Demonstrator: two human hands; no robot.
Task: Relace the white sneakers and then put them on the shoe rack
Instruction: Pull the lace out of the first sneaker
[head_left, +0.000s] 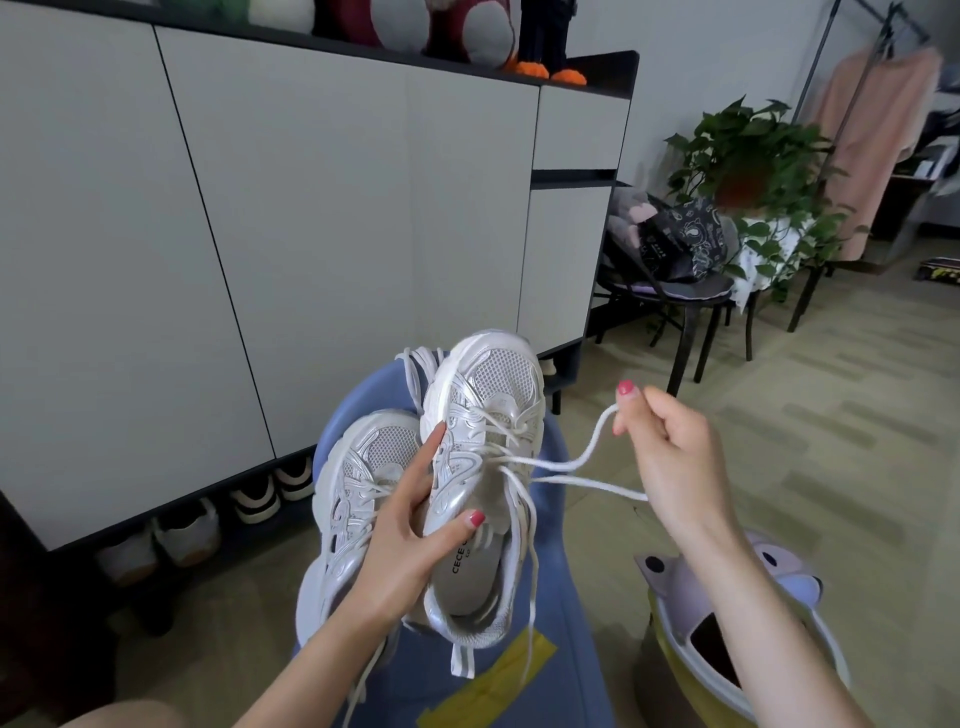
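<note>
Fingers of right hand (670, 452) pinching lace (587, 457), left hand (415, 525) gripping, seemingly, both sneakers (467, 467)

Soft, even daylight, faint shadows; wide-angle bending at the edges, and the hanging clothes (878, 140) top right blur.

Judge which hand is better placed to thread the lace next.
Right. The right hand already pinches the lace, while the left hand grips the sneaker, steadying it.

I am looking at a home entryway: a tall shoe cabinet (322, 218) with shoes (254, 499) beneath, plush toys (467, 31) on top, a potted plant (753, 156), a clothes rack (878, 104).
</note>
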